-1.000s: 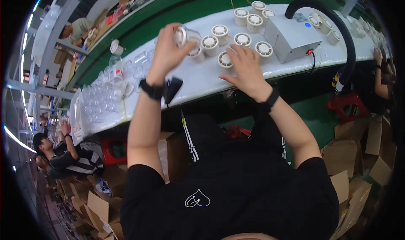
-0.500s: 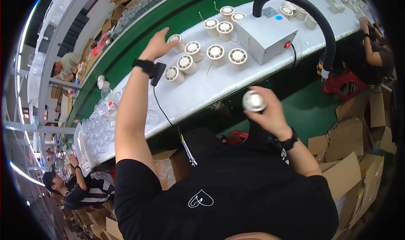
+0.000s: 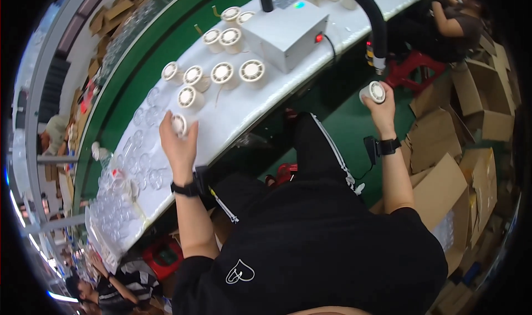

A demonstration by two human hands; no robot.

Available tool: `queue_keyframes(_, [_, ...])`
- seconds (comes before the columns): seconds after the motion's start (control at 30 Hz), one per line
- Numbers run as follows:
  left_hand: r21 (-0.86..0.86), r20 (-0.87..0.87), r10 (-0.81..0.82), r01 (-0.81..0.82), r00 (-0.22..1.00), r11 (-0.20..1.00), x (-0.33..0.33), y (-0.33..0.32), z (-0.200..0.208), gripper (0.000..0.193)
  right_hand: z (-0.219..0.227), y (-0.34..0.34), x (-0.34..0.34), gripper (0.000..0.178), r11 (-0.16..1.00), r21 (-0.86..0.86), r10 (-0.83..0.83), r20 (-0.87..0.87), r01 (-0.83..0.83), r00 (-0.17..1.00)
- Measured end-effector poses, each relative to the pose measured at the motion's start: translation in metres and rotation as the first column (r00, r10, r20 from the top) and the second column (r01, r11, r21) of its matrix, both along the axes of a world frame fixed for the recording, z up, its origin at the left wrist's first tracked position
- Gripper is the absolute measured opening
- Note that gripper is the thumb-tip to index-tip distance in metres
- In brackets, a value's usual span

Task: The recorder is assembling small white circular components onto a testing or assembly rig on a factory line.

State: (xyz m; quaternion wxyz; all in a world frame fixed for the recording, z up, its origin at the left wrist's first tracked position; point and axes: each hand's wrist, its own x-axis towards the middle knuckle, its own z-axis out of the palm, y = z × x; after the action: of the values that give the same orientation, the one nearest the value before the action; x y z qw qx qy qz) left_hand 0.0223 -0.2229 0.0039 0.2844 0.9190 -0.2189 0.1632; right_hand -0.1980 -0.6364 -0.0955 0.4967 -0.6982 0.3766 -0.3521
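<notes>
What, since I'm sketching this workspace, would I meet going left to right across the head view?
Heap of clear plastic pieces, left hand, grey box with red switch, right hand holding a white round part, open cardboard box at far right.

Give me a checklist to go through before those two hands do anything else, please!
1. Right hand holding a white, round, slotted-top plastic-looking part: ok.
2. That part close to the black, ribbed, bendy hose: ok.
3. Left hand gripping another white, round, slotted-top part firmly: cannot tell; fingers and thumb are around it.
4. Small red switch on the grey, boxy metal unit lit: ok, it looks lit.
5. Air moving through the hose: cannot tell.
</notes>
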Motion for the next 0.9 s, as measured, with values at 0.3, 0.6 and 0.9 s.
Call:
queue_keyframes(0.3, [-0.133, -0.019, -0.095, 0.091, 0.995, 0.987, -0.021, -0.040, -0.033, 0.066, 0.007, -0.004, -0.001, 0.036, 0.339, 0.881, -0.479, 0.463, -0.329, 0.746])
queue_keyframes(0.6, [-0.168, 0.453, -0.098, 0.193, 0.886, 0.967, -0.065, -0.041, -0.018, 0.063, -0.013, 0.007, 0.002, 0.043, 0.120, 0.668, -0.397, 0.710, -0.734, 0.581])
queue_keyframes(0.9, [-0.331, 0.212, -0.507, 0.549, 0.836, 0.767, -0.093, -0.035, -0.016, 0.073, 0.102, 0.215, 0.080, 0.053, -0.359, 0.731, 0.484, 0.678, -0.581, 0.554])
